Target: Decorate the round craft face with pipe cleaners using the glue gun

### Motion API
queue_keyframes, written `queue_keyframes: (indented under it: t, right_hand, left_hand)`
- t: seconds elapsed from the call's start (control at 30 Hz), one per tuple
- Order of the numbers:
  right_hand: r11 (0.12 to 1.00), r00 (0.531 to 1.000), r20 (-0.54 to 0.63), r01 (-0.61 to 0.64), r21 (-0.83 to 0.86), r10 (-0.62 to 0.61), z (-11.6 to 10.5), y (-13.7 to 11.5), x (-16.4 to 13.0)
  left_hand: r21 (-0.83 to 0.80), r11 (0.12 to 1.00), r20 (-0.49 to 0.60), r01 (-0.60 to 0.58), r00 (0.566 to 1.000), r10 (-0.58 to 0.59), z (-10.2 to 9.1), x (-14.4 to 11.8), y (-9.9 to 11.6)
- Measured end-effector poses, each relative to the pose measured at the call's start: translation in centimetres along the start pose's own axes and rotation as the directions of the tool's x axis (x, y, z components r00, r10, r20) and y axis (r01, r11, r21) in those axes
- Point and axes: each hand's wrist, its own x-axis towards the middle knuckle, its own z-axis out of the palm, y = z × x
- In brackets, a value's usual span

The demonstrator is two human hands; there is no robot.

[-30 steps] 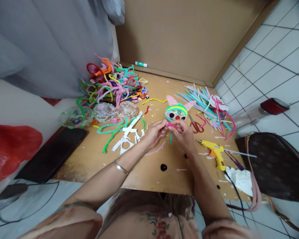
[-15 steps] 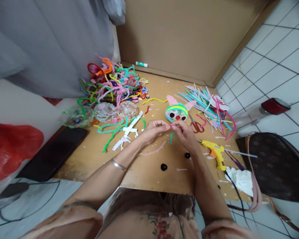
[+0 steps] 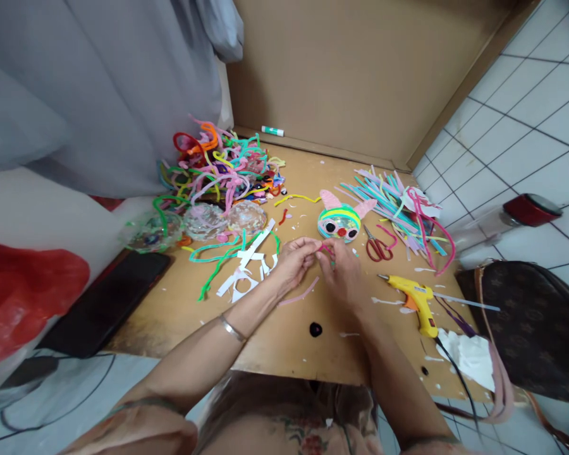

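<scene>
Both my hands meet over the middle of the table, closed on a short piece of pink pipe cleaner [image 3: 327, 249]. My left hand [image 3: 298, 260] pinches its left end between thumb and fingertips. My right hand [image 3: 342, 268] has its fingers curled at the other end, partly covering it. Just beyond them sits a clear round animal head [image 3: 340, 222] with pink ears, green and yellow bands, black eyes and a red nose. Red-handled scissors [image 3: 378, 248] lie to its right. Nearer to me are a pale pink strip [image 3: 301, 294] and a black pompom-like disc [image 3: 315, 329].
At left is a heap of coloured pipe cleaners [image 3: 227, 170] beside clear plastic balls [image 3: 203, 221] and white paper scraps [image 3: 251, 249]. A yellow glue gun [image 3: 415, 297], a bundle of pipe cleaners [image 3: 384, 196], a brown bag [image 3: 526, 328] and a bottle [image 3: 507, 218] are at right. A black phone [image 3: 107, 303] lies left.
My right hand has turned, its fingers curling further around the pink piece. Both hands stay together. The whole view has shifted slightly.
</scene>
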Motion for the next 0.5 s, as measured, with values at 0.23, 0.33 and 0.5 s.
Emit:
queue_keyframes:
  t: [0.23, 0.33, 0.5]
  right_hand:
    - [0.987, 0.997, 0.006, -0.082, 0.139, 0.082, 0.2, 0.7, 0.0]
    - [0.954, 0.989, 0.053, -0.147, 0.262, 0.138, -0.3, 0.9, 0.1]
    - [0.84, 0.964, 0.205, -0.249, 0.482, 0.168, -1.6, 1.5, 0.8]
  left_hand:
    - [-0.065, 0.997, 0.022, 0.041, 0.999, -0.039, -0.1, -0.1, -0.6]
    - [-0.013, 0.999, 0.055, 0.034, 0.998, -0.034, 0.0, -0.3, -0.2]
    - [0.141, 0.99, 0.141, 0.011, 0.989, -0.031, 0.1, -0.6, 0.9]
